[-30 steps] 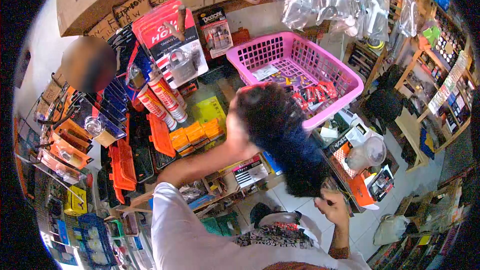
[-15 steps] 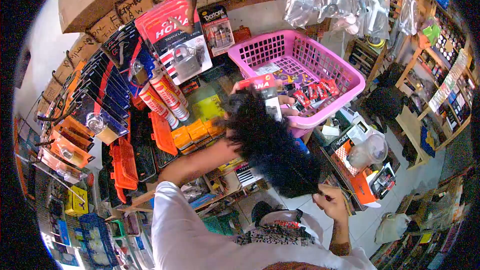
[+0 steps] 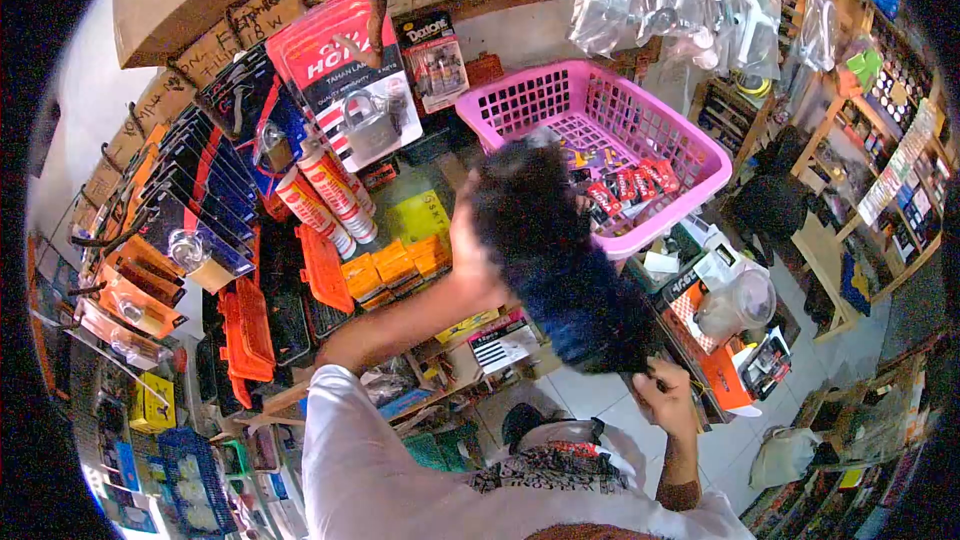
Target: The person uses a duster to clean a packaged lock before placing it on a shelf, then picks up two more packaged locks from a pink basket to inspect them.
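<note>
A black, fluffy duster (image 3: 560, 260) slants across the middle of the view, its far end over the near left part of the pink basket (image 3: 690, 210). My right hand (image 3: 668, 395) is closed round the duster's near end at the lower right. Behind the bristles is my left hand (image 3: 478, 260), its back and wrist showing above the counter. Its fingers are covered by the duster, and so is whatever lies in them. Several small red-and-black packets (image 3: 632, 183) lie inside the basket.
Left stand hanging padlock packs (image 3: 190, 250), orange cases (image 3: 248, 335) and red-and-white tubes (image 3: 325, 200). Small orange boxes (image 3: 400, 265) line the counter's front edge. A plastic cup (image 3: 735, 302) stands right of the basket. Bagged goods (image 3: 670, 5) hang above.
The duster has swung over my left hand. The red-topped HONA card pack held there before is now hidden, and my left wrist has turned slightly. My right hand has shifted a little.
</note>
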